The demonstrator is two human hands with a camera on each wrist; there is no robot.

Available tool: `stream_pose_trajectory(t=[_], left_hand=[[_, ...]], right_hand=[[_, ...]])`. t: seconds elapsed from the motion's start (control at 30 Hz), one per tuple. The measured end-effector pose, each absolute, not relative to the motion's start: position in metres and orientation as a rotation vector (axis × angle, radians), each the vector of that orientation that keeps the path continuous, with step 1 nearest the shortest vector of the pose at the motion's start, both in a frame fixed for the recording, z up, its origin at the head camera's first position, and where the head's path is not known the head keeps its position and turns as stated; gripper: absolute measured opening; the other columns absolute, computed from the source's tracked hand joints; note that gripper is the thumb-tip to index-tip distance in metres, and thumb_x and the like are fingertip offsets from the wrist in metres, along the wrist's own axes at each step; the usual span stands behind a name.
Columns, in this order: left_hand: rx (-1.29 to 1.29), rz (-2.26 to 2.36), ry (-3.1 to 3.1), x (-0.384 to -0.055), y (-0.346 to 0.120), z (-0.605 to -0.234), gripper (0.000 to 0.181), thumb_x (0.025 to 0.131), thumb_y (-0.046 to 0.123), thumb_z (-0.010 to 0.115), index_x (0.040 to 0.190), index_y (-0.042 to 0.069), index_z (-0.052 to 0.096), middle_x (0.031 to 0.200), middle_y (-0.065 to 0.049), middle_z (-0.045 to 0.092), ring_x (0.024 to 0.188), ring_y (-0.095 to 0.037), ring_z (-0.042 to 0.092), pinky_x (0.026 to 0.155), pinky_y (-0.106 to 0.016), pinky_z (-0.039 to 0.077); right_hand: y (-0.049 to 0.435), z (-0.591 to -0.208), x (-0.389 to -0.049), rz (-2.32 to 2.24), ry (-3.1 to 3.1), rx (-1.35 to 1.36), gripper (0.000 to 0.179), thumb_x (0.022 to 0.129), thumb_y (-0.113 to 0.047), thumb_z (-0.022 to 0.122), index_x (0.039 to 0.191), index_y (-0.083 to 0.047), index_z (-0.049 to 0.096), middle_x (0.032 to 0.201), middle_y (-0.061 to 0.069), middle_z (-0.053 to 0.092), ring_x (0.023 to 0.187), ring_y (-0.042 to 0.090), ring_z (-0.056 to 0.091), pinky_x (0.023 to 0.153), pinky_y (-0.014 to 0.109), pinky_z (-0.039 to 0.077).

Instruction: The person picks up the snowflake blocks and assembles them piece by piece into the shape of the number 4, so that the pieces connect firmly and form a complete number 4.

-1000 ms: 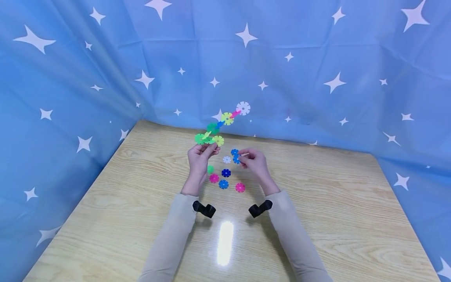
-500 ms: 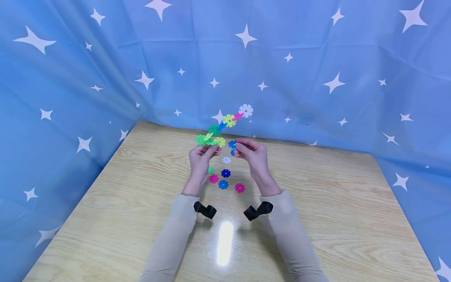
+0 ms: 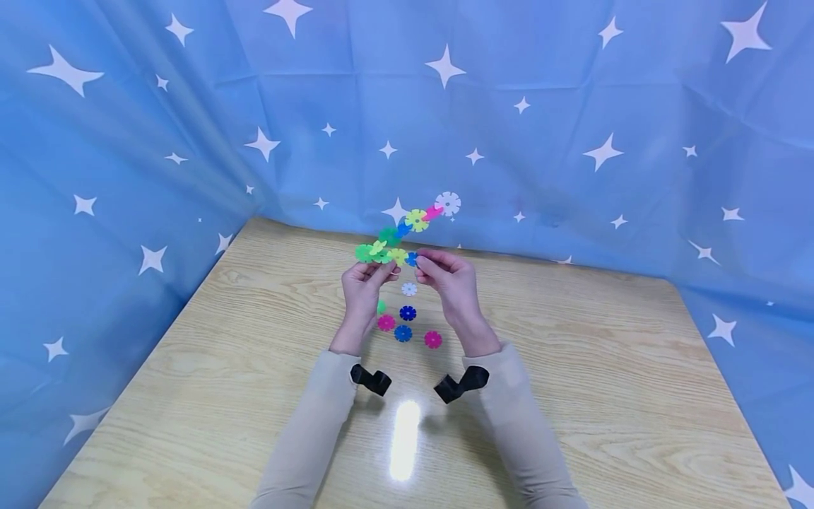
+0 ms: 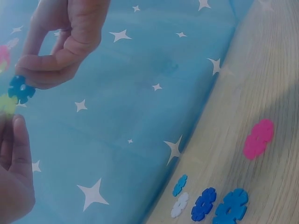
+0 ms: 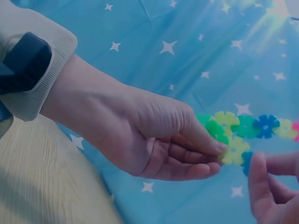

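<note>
My left hand [image 3: 361,290] pinches a chain of notched plastic snowflake discs by its near yellow disc [image 3: 398,256], held up above the table. The chain bends through green discs [image 3: 364,254], then slants up to the right through blue, yellow and pink ones to a white disc [image 3: 448,203] at its far end. Between thumb and fingers, my right hand [image 3: 455,286] holds a blue snowflake disc [image 4: 21,88]. In the left wrist view that disc's edge overlaps the yellow disc. My right fingers cover part of it in the head view.
Loose discs lie on the wooden table [image 3: 604,367] below the hands: white [image 3: 409,289], dark blue [image 3: 408,313], blue [image 3: 403,333], green [image 3: 381,307] and two pink, one of them a pink disc [image 3: 433,339] nearest me. A blue star-patterned curtain [image 3: 509,177] hangs behind the table.
My right hand has lifted the blue disc from near the tabletop, moving it up and left to the yellow disc. The left hand and chain have shifted only slightly right.
</note>
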State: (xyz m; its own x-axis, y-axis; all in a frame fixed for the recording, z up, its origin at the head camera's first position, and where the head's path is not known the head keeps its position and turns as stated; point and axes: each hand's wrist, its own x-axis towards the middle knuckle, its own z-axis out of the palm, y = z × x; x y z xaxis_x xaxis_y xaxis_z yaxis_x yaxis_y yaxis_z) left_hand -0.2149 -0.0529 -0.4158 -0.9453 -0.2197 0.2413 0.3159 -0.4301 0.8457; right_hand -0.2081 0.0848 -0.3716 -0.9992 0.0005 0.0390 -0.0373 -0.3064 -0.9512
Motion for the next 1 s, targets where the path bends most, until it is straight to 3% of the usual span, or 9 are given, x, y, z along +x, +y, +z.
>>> stream_pose_trajectory(t=[0.4,0.73,0.93,1.0], left_hand=[[-0.155,-2.394,-1.407,-0.216,-0.051,-0.415,0.019,0.084,-0.009,0.061,0.079,0.008,0.068,0.07,0.0,0.068,0.064,-0.01,0.066,0.066,-0.024,0.057],[-0.103,-2.355,-1.378,-0.215,-0.049,-0.411,0.021,0.083,-0.008,0.063,0.075,0.01,0.069,0.066,0.0,0.066,0.06,-0.01,0.065,0.065,-0.024,0.057],[-0.139,-2.295,-1.412,-0.213,-0.05,-0.408,0.003,0.083,-0.008,0.064,0.084,-0.008,0.067,0.068,0.0,0.067,0.061,-0.01,0.065,0.065,-0.025,0.057],[-0.164,-2.284,-1.428,-0.213,-0.05,-0.407,0.008,0.083,-0.008,0.064,0.088,-0.014,0.065,0.07,-0.001,0.067,0.062,-0.011,0.065,0.067,-0.025,0.057]], right_hand=[[0.078,-0.382,-0.212,2.644,-1.656,0.106,0.036,0.089,0.008,0.055,0.124,0.016,0.049,0.083,0.001,0.067,0.074,0.009,0.063,0.071,0.019,0.054],[0.064,-0.393,-0.212,2.541,-1.516,0.101,0.023,0.086,0.007,0.062,0.108,0.012,0.063,0.082,0.001,0.069,0.069,0.009,0.062,0.069,0.021,0.054],[0.064,-0.394,-0.211,2.437,-1.617,0.138,0.027,0.085,0.005,0.064,0.11,0.015,0.06,0.083,-0.002,0.069,0.071,0.009,0.063,0.073,0.023,0.055],[0.066,-0.393,-0.212,2.399,-1.66,0.167,0.028,0.085,0.004,0.065,0.11,0.015,0.059,0.084,-0.002,0.069,0.073,0.01,0.064,0.075,0.023,0.055]])
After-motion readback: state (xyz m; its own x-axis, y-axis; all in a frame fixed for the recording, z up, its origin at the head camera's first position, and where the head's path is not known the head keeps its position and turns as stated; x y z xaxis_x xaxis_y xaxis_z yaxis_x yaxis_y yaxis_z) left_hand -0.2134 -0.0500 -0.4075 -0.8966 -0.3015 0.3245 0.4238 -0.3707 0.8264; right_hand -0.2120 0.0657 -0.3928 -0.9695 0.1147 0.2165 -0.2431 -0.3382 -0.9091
